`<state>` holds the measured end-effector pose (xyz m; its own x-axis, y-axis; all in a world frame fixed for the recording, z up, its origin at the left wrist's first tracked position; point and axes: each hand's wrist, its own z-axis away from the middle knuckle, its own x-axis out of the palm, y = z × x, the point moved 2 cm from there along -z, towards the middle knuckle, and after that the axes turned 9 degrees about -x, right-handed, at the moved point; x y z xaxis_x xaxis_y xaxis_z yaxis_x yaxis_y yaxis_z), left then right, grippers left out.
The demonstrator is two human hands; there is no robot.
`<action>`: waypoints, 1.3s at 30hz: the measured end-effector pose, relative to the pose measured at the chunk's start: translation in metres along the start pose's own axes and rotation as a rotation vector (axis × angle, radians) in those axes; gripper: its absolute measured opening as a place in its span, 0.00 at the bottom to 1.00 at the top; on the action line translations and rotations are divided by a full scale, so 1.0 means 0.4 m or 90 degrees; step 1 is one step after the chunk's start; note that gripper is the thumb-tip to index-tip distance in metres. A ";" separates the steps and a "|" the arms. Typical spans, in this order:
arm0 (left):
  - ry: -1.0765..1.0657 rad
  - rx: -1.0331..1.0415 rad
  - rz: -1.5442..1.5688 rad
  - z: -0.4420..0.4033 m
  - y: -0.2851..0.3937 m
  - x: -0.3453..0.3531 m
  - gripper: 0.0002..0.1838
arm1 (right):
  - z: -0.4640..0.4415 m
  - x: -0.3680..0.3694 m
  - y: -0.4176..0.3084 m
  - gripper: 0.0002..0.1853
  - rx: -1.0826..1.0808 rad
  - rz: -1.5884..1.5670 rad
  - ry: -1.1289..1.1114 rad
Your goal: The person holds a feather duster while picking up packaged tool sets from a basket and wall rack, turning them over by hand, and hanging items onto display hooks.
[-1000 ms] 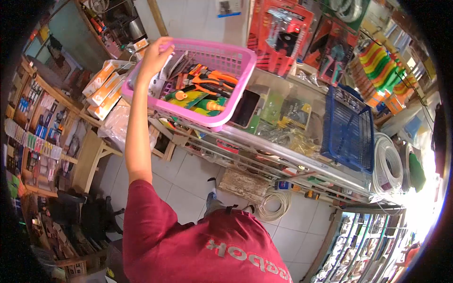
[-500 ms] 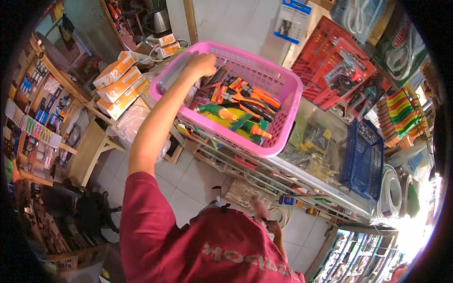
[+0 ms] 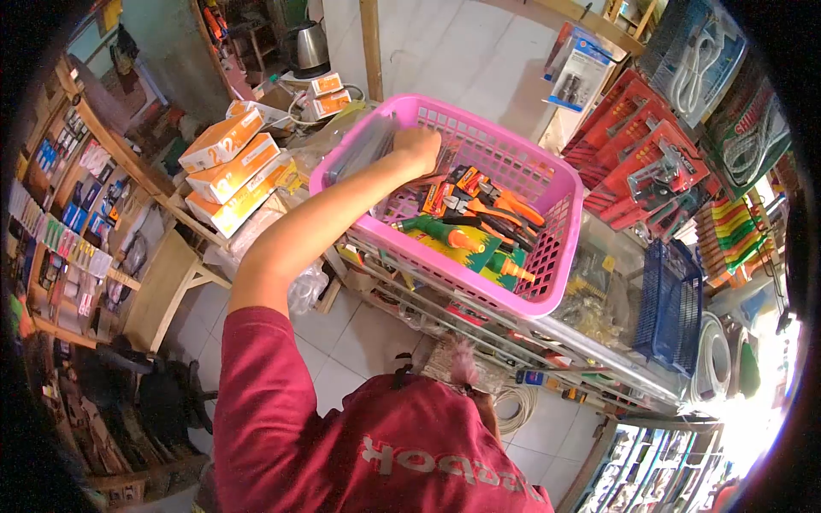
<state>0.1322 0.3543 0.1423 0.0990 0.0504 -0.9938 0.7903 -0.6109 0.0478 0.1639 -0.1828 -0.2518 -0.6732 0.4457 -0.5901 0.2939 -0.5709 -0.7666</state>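
My left hand is inside the pink plastic basket, near its far left side. Its fingers are curled closed; what they hold, if anything, is hidden. Beside the hand lie clear plastic packages. To its right are orange-and-black handled pliers and green-and-orange tools on yellow-green cards. Low by my body, a pink tufted brush or duster sticks up past my shirt. My right hand is at its lower end, mostly hidden behind the shirt, seemingly holding it.
The basket rests on a glass display counter. Orange-and-white boxes are stacked to the left, with a kettle behind. A blue basket stands right, below hanging red tool packs. Coiled cable lies on the floor.
The view has shifted, so the basket and my left hand appear lower and farther right. My left hand stays closed in the basket. The pink tuft has moved slightly, and my right arm is more hidden.
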 end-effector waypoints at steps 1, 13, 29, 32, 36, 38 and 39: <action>0.017 0.008 0.021 0.004 -0.002 -0.002 0.11 | 0.005 0.003 0.002 0.12 0.003 0.000 0.006; -0.084 0.260 1.282 0.237 -0.036 -0.152 0.26 | 0.095 0.059 0.083 0.12 0.043 -0.062 0.131; -0.771 0.255 1.505 0.524 0.238 -0.014 0.59 | 0.178 0.037 0.153 0.16 0.232 0.065 0.155; -0.924 0.213 1.607 0.581 0.247 0.031 0.79 | 0.167 0.012 0.090 0.17 0.195 0.019 0.154; -0.901 0.284 1.690 0.583 0.213 0.021 0.73 | 0.109 -0.039 -0.007 0.19 0.121 -0.040 0.182; -0.796 0.294 1.713 0.578 0.192 0.011 0.67 | 0.072 -0.079 -0.059 0.20 0.082 -0.070 0.195; -0.657 0.248 1.701 0.582 0.184 -0.006 0.64 | 0.058 -0.106 -0.092 0.20 0.056 -0.088 0.205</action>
<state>0.0493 0.1254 0.1247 -0.1883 -0.3926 0.9002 -0.2265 0.9093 0.3492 0.1660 -0.1969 -0.1927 -0.4495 0.7093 -0.5431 0.1459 -0.5415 -0.8280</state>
